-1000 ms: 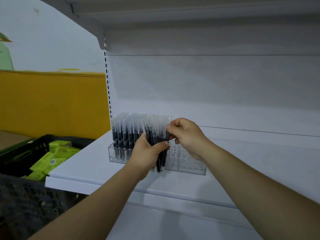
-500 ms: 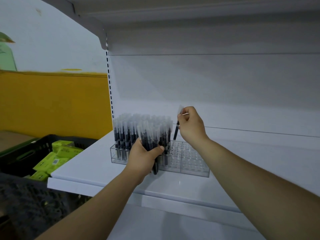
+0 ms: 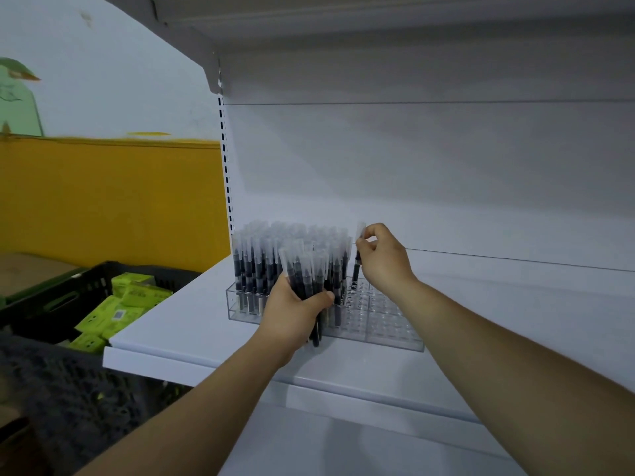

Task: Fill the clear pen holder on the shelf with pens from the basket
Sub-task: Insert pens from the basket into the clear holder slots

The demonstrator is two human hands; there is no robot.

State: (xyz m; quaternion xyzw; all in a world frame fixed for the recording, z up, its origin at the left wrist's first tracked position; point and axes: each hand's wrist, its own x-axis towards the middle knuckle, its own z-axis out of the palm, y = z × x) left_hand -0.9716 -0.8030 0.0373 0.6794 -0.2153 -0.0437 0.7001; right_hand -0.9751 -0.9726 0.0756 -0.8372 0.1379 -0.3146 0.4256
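A clear pen holder (image 3: 388,329) stands on the white shelf (image 3: 192,334), its left part packed with upright black pens with frosted caps (image 3: 261,255). Its right part shows bare holes. My left hand (image 3: 292,310) grips a bundle of pens (image 3: 304,273) in front of the holder. My right hand (image 3: 385,261) pinches a single pen (image 3: 357,255) by its cap, held upright with its lower end at the holder's holes just right of the filled rows.
A black plastic basket (image 3: 62,297) with several lime-green boxes (image 3: 130,293) sits low at the left, beside the shelf's edge. Another shelf (image 3: 378,15) overhangs above. A yellow and pale wall stands at the left.
My right hand took one pen out of the bundle, carried it right and back, then lowered it toward the holder's holes. My left hand kept hold of the bundle.
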